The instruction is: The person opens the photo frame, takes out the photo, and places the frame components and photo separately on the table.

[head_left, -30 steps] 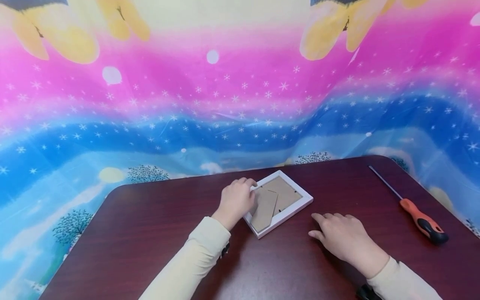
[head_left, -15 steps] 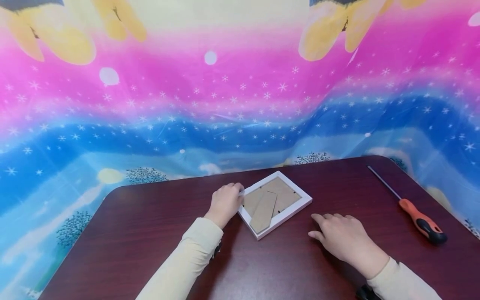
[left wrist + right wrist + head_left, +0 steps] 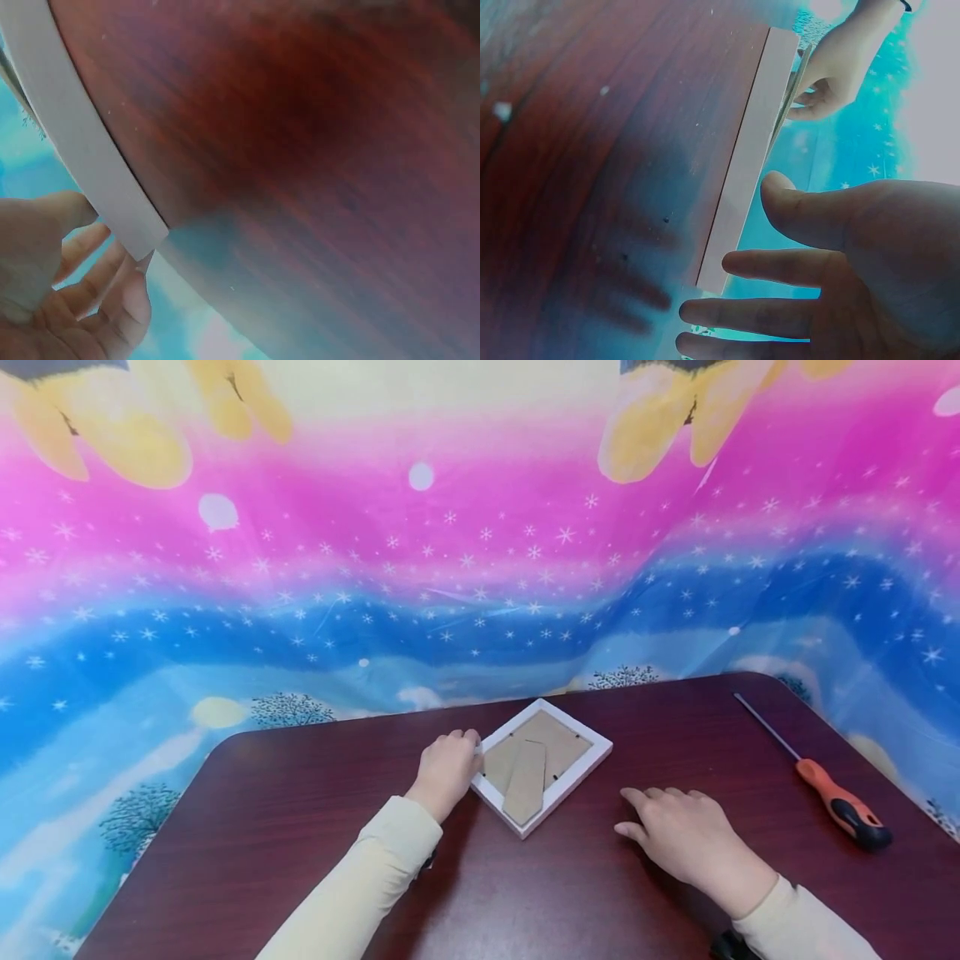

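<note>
A white picture frame [image 3: 567,786] lies back side up on the dark table, one corner towards me. Its brown backing board [image 3: 564,753] shows, with a stand flap [image 3: 526,783] and small black tabs. My left hand [image 3: 447,770] holds the frame at its left corner. In the left wrist view the thumb is against the white edge [image 3: 90,127] and the other fingers bend around the corner. My right hand [image 3: 693,839] is to the right of the frame, apart from it. Its fingers [image 3: 750,319] are extended, with nothing between them.
A screwdriver [image 3: 843,806] with an orange and black handle lies at the right of the reddish-brown table [image 3: 315,827]. Behind the table's far edge hangs a colourful cloth [image 3: 480,610] printed with snowflakes and trees.
My left hand has slid left from the frame's upper left side to its left corner. The frame has turned a little counterclockwise. My right hand and the screwdriver stay put.
</note>
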Action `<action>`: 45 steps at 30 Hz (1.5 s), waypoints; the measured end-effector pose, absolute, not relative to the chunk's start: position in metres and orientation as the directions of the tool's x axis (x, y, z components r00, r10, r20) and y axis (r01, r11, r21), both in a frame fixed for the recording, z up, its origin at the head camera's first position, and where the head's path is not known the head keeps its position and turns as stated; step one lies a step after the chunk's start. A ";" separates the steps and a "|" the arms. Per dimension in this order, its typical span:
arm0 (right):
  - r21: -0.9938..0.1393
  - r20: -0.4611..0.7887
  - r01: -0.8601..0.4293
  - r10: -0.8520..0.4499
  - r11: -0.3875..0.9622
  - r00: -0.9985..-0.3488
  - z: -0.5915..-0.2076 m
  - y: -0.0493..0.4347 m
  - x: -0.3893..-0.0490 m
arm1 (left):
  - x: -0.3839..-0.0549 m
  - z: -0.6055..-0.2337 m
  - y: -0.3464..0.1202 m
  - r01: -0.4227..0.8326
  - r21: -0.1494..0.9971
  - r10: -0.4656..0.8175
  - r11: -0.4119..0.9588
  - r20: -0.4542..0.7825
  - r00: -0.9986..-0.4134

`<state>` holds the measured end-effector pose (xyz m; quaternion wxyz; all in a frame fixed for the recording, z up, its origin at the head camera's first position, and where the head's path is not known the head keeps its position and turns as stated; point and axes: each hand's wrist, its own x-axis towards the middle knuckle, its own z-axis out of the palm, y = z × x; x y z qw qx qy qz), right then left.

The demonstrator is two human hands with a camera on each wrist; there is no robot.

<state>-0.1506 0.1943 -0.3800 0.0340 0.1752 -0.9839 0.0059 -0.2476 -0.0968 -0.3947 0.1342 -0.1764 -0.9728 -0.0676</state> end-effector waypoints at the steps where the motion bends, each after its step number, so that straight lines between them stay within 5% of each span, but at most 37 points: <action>1: -0.001 0.067 -0.346 -0.345 0.938 -0.936 -0.380 0.194 -0.151 | -0.247 -0.395 -0.097 0.358 0.076 0.324 0.931 0.280 -0.904; 35: 0.024 0.112 -0.356 -0.356 0.934 -0.928 -0.386 0.194 -0.149 | -0.207 -0.397 -0.074 0.215 0.015 0.213 0.977 0.076 -0.974; 45: 0.025 0.110 -0.352 -0.352 0.936 -0.929 -0.385 0.193 -0.148 | -0.199 -0.395 -0.068 0.215 0.150 0.205 0.965 0.078 -0.976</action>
